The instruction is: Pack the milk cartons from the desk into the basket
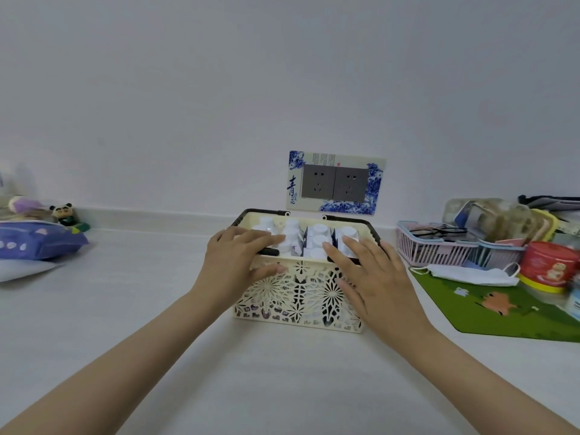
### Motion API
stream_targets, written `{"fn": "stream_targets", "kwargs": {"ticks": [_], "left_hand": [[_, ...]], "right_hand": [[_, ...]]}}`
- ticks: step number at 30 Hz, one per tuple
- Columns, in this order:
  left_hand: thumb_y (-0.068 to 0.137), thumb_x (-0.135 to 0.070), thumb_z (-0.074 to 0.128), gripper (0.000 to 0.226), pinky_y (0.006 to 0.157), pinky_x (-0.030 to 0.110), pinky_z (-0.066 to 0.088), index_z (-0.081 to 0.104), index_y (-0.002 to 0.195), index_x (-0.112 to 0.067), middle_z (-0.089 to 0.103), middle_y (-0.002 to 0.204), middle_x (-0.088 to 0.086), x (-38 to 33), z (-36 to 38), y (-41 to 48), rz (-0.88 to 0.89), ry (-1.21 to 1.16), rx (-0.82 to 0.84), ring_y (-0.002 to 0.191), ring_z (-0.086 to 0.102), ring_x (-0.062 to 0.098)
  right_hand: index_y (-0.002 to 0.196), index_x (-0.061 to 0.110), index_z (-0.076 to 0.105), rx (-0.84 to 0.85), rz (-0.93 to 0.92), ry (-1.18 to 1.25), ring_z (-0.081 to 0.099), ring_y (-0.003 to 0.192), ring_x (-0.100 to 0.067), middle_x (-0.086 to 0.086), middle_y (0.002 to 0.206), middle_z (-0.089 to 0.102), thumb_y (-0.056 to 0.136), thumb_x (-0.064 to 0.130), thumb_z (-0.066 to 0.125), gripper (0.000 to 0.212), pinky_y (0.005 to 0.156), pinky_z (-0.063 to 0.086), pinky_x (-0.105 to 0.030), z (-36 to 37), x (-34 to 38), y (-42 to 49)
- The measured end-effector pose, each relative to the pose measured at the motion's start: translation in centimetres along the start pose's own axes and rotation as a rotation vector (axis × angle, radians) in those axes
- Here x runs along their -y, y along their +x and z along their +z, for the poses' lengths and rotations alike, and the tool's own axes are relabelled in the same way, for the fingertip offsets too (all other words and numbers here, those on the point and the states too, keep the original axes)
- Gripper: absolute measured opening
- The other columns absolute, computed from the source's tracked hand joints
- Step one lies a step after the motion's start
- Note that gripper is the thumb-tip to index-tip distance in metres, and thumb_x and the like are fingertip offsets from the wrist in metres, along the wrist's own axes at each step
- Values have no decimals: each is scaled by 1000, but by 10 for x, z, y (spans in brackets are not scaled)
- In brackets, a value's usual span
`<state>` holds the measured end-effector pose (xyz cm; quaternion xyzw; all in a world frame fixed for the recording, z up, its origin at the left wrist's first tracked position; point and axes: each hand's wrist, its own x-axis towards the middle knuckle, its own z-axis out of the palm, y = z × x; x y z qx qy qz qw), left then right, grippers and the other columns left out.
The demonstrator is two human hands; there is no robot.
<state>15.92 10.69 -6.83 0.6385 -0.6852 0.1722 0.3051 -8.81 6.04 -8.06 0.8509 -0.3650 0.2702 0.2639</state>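
A cream cut-out basket (301,296) with dark handles folded down stands in the middle of the white desk, near the wall. Several milk cartons with white screw caps (319,238) stand upright inside it, packed close. My left hand (238,262) rests over the basket's front left rim, fingers across the top and thumb on the front wall. My right hand (373,277) lies on the front right rim, fingers spread over the cartons' tops. Neither hand holds a carton. No loose carton shows on the desk.
A purple soft pack (40,243) and a small panda figure (64,213) lie at the left. At the right are a pink basket with glasses (436,246), a face mask (470,274), a red tin (549,265) and a green mat (502,312). A wall socket (334,183) sits behind the basket.
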Motion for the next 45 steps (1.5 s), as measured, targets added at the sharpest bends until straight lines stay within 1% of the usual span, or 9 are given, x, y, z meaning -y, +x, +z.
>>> {"fn": "stream_targets", "kwargs": {"ticks": [6, 10, 12, 17, 22, 34, 40, 43, 45], "left_hand": [[74, -66, 53, 57, 103, 39, 28, 56, 126, -41, 62, 127, -13, -22, 33, 29, 10, -5, 1, 118, 50, 20], [77, -67, 51, 58, 106, 39, 24, 52, 129, -42, 58, 132, -14, -39, 59, 58, 16, -11, 31, 121, 46, 19], [77, -67, 50, 59, 106, 40, 24, 51, 130, -42, 57, 133, -14, -48, 74, 72, 18, -9, 38, 121, 46, 19], [79, -68, 46, 58, 108, 44, 24, 50, 130, -42, 58, 132, -13, -68, 109, 103, 2, 2, 29, 122, 45, 21], [80, -68, 43, 59, 108, 45, 24, 48, 132, -42, 56, 135, -13, -74, 131, 129, -8, 26, 37, 124, 43, 22], [79, -67, 45, 58, 108, 47, 23, 50, 130, -40, 58, 132, -10, -77, 152, 150, -29, 56, -7, 127, 40, 23], [82, -69, 40, 71, 113, 58, 7, 26, 144, -39, 33, 154, -1, -83, 145, 146, -35, 132, 60, 143, 22, 29], [84, -69, 36, 76, 114, 57, 0, 12, 148, -37, 11, 161, 1, -81, 139, 142, -14, 128, 84, 148, 4, 29], [84, -69, 34, 78, 115, 55, -2, 7, 149, -35, 4, 162, 1, -79, 137, 134, -9, 120, 59, 148, -1, 26]], "right_hand": [[144, 25, 39, 77, 45, -28, 49, 128, -30, -12, 135, 55, 96, 31, 32, 48, 109, 33, -53, 8, -40, 1], [140, 23, 46, 21, 83, -27, 53, 123, -34, -15, 130, 59, 88, 23, 63, 54, 107, 32, -54, 27, -73, 4], [138, 22, 49, 4, 105, -28, 54, 121, -35, -16, 129, 59, 86, 21, 66, 55, 106, 32, -55, 37, -89, 6], [143, 23, 40, 66, 160, -26, 44, 131, -37, -19, 140, 48, 91, 20, 60, 56, 111, 24, -57, 63, -130, 14], [149, 31, 19, 128, 170, -54, 22, 142, -31, -13, 153, 29, 99, 28, 41, 55, 117, 6, -48, 84, -159, 23], [146, 41, -8, 162, 198, -10, -4, 147, -29, -8, 161, 0, 100, 37, 31, 61, 117, -4, -50, 111, -182, 37], [136, 48, -27, 226, 230, 33, -18, 146, -27, -4, 160, -17, 94, 56, 31, 71, 116, -9, -48, 104, -179, 36], [143, 41, -21, 302, 245, 68, -15, 147, -26, -5, 160, -17, 96, 51, 35, 74, 116, -7, -47, 79, -171, 41], [149, 36, -9, 225, 275, 253, -12, 147, -24, -2, 161, -14, 97, 45, 40, 72, 118, -5, -47, 46, -153, 47]]}}
